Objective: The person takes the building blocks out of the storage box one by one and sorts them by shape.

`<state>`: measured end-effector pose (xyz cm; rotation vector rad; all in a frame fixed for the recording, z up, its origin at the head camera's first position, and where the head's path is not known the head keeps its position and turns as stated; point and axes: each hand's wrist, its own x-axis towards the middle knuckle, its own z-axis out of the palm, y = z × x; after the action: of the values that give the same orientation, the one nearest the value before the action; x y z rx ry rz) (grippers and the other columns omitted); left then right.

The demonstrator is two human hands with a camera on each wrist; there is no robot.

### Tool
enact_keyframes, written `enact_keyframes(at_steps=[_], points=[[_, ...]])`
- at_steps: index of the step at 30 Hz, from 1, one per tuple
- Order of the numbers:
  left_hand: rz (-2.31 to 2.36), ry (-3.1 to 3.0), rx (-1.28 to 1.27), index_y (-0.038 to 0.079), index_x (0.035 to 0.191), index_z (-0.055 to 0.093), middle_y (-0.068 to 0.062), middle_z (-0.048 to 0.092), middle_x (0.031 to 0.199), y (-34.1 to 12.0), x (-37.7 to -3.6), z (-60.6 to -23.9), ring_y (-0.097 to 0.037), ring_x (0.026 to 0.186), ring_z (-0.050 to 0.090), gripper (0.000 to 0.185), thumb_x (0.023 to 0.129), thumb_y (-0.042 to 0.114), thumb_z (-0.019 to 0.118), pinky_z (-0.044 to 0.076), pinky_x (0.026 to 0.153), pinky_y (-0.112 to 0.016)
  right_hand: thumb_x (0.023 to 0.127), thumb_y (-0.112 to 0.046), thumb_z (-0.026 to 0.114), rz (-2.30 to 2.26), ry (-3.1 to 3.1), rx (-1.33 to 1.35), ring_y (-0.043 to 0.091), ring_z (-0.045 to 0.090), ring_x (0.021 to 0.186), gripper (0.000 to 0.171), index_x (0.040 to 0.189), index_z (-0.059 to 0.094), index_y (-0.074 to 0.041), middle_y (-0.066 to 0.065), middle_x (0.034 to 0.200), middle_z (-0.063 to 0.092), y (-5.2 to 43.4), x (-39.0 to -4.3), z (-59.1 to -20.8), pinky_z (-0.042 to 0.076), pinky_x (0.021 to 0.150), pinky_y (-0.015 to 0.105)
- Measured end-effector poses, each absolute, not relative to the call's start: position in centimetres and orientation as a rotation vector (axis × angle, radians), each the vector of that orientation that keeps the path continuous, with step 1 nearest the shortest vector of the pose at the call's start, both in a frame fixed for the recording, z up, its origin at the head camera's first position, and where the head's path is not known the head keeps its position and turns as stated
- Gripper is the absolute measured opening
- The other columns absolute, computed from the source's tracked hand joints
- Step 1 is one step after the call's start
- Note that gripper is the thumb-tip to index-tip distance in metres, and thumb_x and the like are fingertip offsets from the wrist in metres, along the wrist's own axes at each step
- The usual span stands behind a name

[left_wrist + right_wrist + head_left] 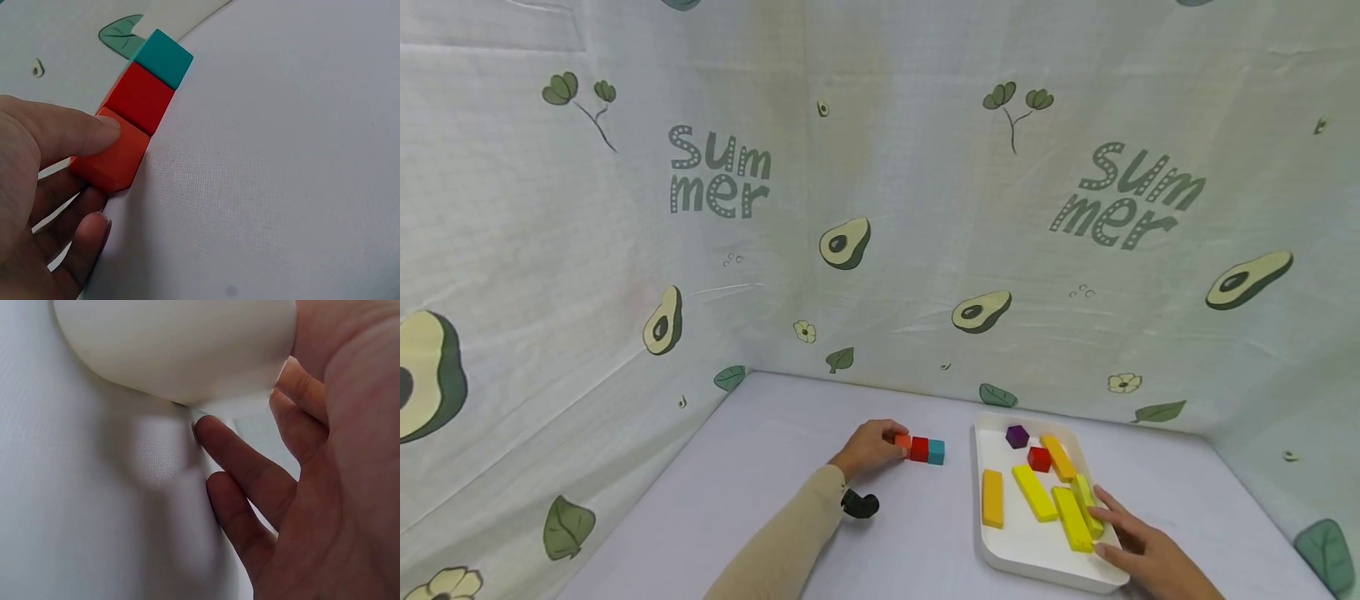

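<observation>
On the table a row of three cubes lies side by side: orange (pixel 902 442), red (pixel 919 449) and teal (pixel 936 452). My left hand (pixel 886 442) pinches the orange cube (pixel 115 156) at the row's left end, thumb on its top face and fingers below, with the red cube (pixel 140 97) and teal cube (pixel 164 57) touching in line beyond it. My right hand (pixel 1138 542) rests with straight fingers on the front right corner of the white tray (pixel 1030 554), fingertips at a yellow-green bar (pixel 1086 504). In the right wrist view its fingers (pixel 244 462) lie along the tray's corner (pixel 175 344).
The tray also holds a purple block (pixel 1017 436), a red cube (pixel 1039 458), orange bars (pixel 992 498) and yellow bars (pixel 1034 492). Avocado-print cloth walls (pixel 850 208) close the table at back, left and right. The pale tabletop (pixel 760 467) lies bare to the left.
</observation>
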<state>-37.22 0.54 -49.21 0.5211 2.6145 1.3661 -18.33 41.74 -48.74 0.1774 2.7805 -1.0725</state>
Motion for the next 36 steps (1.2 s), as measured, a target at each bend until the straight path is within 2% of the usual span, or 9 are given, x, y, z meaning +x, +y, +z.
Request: enact_keyframes(at_steps=[15, 20, 26, 34, 36], points=[[1.385, 2.589, 0.539, 0.017, 0.12, 0.072, 0.003, 0.065, 0.11, 0.7, -37.2, -49.3, -0.02, 0.103, 0.058, 0.034, 0.087, 0.016, 0.077, 0.05, 0.096, -0.044, 0.09, -0.054, 0.068, -1.059, 2.776, 0.183, 0.053, 0.033, 0.138, 0.075, 0.146, 0.051, -0.008, 0.019, 0.162, 0.02, 41.9, -18.4, -48.6, 0.049, 0.097, 0.053], [1.382, 2.505, 0.551, 0.017, 0.126, 0.068, 0.004, 0.064, 0.113, 0.0, -37.4, -48.9, -0.019, 0.105, 0.057, 0.041, 0.087, 0.02, 0.078, 0.05, 0.096, -0.043, 0.09, -0.054, 0.068, -1.065, 2.773, 0.179, 0.053, 0.032, 0.138, 0.074, 0.146, 0.052, -0.009, 0.019, 0.162, 0.02, 41.9, -18.5, -48.9, 0.049, 0.098, 0.054], [1.512, 2.338, 0.514, 0.012, 0.133, 0.063, -0.001, 0.064, 0.123, -1.1, -38.1, -47.3, -0.024, 0.107, 0.06, 0.046, 0.091, 0.028, 0.074, 0.052, 0.093, -0.043, 0.09, -0.056, 0.066, -1.048, 2.777, 0.179, 0.053, 0.032, 0.139, 0.073, 0.146, 0.053, -0.012, 0.017, 0.162, 0.019, 41.9, -18.6, -49.3, 0.049, 0.097, 0.053], [1.685, 2.346, 0.501, 0.008, 0.129, 0.065, 0.002, 0.068, 0.114, 0.5, -38.6, -46.0, -0.021, 0.105, 0.063, 0.039, 0.096, 0.028, 0.069, 0.052, 0.093, -0.041, 0.091, -0.056, 0.065, -1.039, 2.773, 0.16, 0.053, 0.031, 0.139, 0.072, 0.147, 0.051, -0.012, 0.018, 0.162, 0.018, 42.1, -18.6, -49.3, 0.048, 0.097, 0.057], [1.725, 2.317, 0.513, 0.01, 0.127, 0.065, 0.002, 0.068, 0.113, 1.2, -38.5, -45.7, -0.025, 0.108, 0.063, 0.036, 0.096, 0.029, 0.068, 0.053, 0.092, -0.039, 0.091, -0.056, 0.065, -1.04, 2.77, 0.163, 0.053, 0.03, 0.139, 0.073, 0.147, 0.051, -0.012, 0.018, 0.162, 0.018, 42.0, -18.7, -49.2, 0.047, 0.098, 0.057]])
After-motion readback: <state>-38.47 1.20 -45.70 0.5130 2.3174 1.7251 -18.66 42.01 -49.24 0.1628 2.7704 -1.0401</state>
